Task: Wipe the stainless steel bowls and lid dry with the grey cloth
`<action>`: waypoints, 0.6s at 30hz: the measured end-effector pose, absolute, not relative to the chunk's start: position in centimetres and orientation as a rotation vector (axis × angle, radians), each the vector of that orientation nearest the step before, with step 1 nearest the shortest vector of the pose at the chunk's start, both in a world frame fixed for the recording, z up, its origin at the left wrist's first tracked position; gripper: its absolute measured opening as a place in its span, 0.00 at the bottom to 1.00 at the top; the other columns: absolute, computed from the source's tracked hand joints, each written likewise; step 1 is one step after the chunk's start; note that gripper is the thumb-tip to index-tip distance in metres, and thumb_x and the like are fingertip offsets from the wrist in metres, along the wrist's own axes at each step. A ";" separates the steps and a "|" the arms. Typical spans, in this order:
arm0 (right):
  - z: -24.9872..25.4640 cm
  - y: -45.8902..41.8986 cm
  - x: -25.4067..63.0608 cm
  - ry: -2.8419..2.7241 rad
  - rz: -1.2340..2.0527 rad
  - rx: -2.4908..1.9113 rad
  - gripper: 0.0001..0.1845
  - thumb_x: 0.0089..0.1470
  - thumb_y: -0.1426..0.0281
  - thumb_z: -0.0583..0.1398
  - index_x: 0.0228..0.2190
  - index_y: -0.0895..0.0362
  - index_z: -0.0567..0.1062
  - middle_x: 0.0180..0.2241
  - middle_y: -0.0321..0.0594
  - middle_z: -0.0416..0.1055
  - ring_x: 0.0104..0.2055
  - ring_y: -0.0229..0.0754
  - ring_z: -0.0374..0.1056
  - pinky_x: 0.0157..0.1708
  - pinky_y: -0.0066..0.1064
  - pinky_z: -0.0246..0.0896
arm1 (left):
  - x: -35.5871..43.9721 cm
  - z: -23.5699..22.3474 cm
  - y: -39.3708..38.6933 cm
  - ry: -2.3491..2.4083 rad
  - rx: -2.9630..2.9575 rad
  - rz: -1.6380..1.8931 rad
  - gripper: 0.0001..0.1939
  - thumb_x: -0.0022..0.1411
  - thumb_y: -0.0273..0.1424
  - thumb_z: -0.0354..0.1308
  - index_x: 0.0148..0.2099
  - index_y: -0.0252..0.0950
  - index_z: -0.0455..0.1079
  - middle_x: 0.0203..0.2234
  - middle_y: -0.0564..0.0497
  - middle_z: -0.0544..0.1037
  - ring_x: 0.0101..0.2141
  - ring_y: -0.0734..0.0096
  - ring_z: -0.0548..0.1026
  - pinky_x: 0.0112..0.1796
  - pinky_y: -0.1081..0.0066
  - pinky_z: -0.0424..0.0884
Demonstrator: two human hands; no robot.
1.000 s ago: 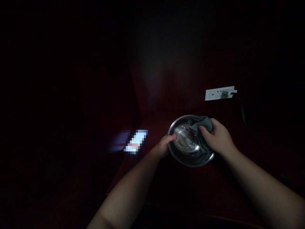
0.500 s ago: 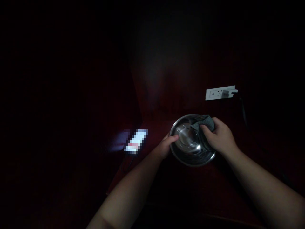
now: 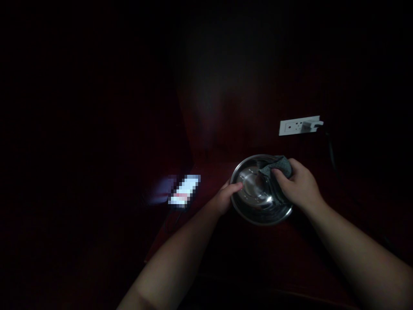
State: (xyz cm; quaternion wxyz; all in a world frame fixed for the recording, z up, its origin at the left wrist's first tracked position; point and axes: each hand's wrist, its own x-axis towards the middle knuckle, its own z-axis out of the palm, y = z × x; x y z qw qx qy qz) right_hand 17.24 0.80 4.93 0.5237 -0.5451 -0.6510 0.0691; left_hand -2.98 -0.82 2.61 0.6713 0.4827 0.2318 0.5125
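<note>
A shiny round steel bowl (image 3: 254,183) is held up in front of me, its inside facing my view. My left hand (image 3: 226,196) grips the bowl's left rim, with the thumb over the inside and the fingers hidden behind. On the right side, my right hand (image 3: 298,183) is closed on a grey-green cloth (image 3: 278,168). That cloth is folded over the bowl's upper right rim and lies against its inner wall. My right fingertips are out of sight behind the cloth and bowl.
A lit phone (image 3: 184,191), its screen blurred out, lies at the left on the dark red surface (image 3: 206,181) with a thin cable by it. On the back wall, a white socket plate (image 3: 292,126) holds a plugged-in charger (image 3: 312,125) with a hanging cord. Most surroundings are dark.
Almost nothing differs. Both hands, the bowl and the cloth keep their places, and the whole view has shifted very slightly.
</note>
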 end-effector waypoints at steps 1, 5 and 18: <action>4.9 0.8 17.3 -1.560 0.166 -1.301 0.08 0.48 0.62 0.58 0.27 0.54 0.67 0.22 0.36 0.67 0.22 0.40 0.62 0.24 0.33 0.57 | -3.0 2.7 -0.8 0.533 1.080 1.153 0.33 0.43 0.40 0.65 0.52 0.32 0.68 0.39 0.42 0.79 0.45 0.52 0.75 0.46 0.61 0.66; 4.5 1.0 17.3 -1.580 0.197 -1.309 0.08 0.49 0.62 0.58 0.30 0.54 0.69 0.25 0.37 0.69 0.24 0.40 0.64 0.26 0.33 0.58 | -3.3 3.0 -0.9 0.551 1.083 1.117 0.31 0.44 0.41 0.65 0.49 0.31 0.70 0.39 0.42 0.79 0.45 0.53 0.75 0.46 0.62 0.66; 4.9 0.7 17.2 -1.609 0.194 -1.322 0.08 0.48 0.63 0.58 0.30 0.54 0.69 0.26 0.38 0.70 0.25 0.42 0.65 0.25 0.33 0.58 | -3.4 3.0 -0.8 0.559 1.065 1.076 0.32 0.42 0.43 0.66 0.48 0.31 0.71 0.40 0.41 0.79 0.44 0.52 0.75 0.46 0.61 0.66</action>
